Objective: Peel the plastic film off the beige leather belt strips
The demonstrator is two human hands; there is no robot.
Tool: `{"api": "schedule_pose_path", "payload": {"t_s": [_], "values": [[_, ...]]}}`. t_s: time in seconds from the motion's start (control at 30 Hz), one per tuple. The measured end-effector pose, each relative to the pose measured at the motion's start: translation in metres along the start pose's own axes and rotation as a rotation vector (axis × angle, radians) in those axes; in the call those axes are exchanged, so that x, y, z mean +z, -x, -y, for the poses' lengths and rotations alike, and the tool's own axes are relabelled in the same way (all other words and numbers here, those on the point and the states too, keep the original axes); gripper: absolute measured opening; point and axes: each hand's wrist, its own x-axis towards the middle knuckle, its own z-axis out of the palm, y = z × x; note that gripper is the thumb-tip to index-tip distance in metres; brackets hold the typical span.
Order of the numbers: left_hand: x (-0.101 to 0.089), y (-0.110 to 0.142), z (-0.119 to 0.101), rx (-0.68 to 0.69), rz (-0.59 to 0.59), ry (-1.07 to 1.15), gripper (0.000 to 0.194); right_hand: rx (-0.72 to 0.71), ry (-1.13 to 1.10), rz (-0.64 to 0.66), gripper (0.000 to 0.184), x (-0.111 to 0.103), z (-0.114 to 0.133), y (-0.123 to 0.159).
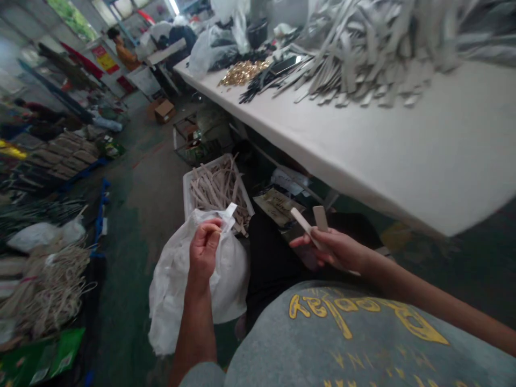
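My left hand (204, 248) is closed, fingers curled in a pinch at the mouth of a white woven sack (173, 290). A white flap of its rim sticks up just past the fingertips. The sack bulges beside my dark-trousered leg. On the other side of the leg, my right hand (338, 248) is closed around flat beige strips (302, 220); two ends stick out above the thumb, spread apart. Part of their length is hidden in the palm. Ahead of the sack, a white plastic crate (187, 194) is full of similar loose strips.
A white-topped table (403, 156) runs along the right, bearing a heap of grey strips (379, 64), black straps (262, 80) and gold metal pieces (244, 72). Bundled cords (52, 293) lie at left. Cardboard boxes (163, 111) stand on the floor; a person (126, 52) is farther back.
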Motion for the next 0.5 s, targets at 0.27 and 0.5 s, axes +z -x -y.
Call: {"api": "schedule_pose_path", "payload": {"t_s": [0.27, 0.5], "values": [[0.103, 0.009, -0.029, 0.051, 0.391, 0.231, 0.013, -0.241, -0.210, -0.021, 0.039, -0.002, 0.041, 0.005], [0.123, -0.010, -0.045, -0.029, 0.154, 0.164, 0.021, -0.325, -0.049, 0.143, 0.040, -0.008, 0.040, 0.008]]}}
